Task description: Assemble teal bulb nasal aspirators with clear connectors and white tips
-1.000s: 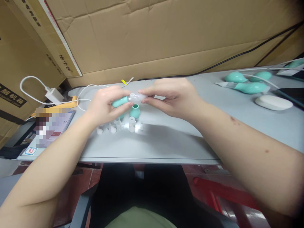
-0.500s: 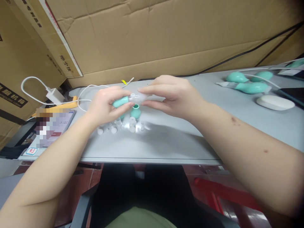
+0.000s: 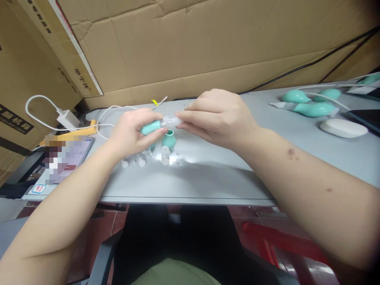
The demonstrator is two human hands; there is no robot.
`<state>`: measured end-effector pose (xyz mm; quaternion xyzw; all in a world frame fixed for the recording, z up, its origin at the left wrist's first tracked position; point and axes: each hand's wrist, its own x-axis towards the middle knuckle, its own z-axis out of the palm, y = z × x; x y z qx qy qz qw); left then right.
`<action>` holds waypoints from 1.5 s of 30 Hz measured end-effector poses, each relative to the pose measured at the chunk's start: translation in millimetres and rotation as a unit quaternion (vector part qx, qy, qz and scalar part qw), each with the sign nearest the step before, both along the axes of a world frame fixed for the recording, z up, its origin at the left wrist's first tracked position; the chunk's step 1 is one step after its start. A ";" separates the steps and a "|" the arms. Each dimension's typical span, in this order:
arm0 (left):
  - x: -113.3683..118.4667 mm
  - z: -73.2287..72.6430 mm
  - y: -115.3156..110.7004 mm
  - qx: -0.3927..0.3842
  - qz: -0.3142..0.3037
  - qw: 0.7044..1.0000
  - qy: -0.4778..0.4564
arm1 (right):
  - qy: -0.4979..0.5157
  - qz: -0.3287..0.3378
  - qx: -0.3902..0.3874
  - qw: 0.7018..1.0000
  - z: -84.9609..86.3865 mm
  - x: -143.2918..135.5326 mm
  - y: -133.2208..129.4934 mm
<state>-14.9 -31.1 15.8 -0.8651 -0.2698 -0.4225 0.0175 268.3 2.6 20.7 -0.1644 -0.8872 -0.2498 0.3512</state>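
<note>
My left hand (image 3: pixel 127 128) is closed around a teal rubber bulb aspirator (image 3: pixel 151 127), held level above the table with its clear plastic connector (image 3: pixel 168 122) facing right. At that end, the fingertips of my right hand (image 3: pixel 216 114) pinch a whitish translucent tip (image 3: pixel 178 120), partly covered by the fingers. Below the connector stands another teal bulb (image 3: pixel 169 139), its round opening facing up. Several small clear and white plastic parts lie on the table in front of it, among them a clear connector (image 3: pixel 165 154) and a white round piece (image 3: pixel 142 162).
On the right of the grey table (image 3: pixel 208 178) lie several teal bulb aspirators (image 3: pixel 316 109) and a white oval case (image 3: pixel 343 128). To the left are a phone (image 3: pixel 80 158) and a white charger (image 3: pixel 68 119) with its cable. A cardboard wall (image 3: pixel 208 43) stands behind.
The fingers of my right hand have closed from a looser, spread grip into a tight pinch on the tip. My left hand and the bulb have stayed nearly still.
</note>
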 end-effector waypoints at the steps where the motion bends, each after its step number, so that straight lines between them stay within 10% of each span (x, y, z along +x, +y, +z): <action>1: -0.2 -0.6 0.3 0.003 0.000 1.000 0.000 | -0.001 0.004 0.007 1.000 -0.3 0.2 0.5; 25: -1.3 -6.9 7.7 0.223 0.029 0.971 0.075 | -0.005 0.063 -0.057 0.996 -8.6 -4.2 -1.0; 45: 1.2 -7.9 6.8 0.269 0.073 0.958 0.069 | 0.134 0.136 -0.311 0.931 -9.2 -17.9 -14.1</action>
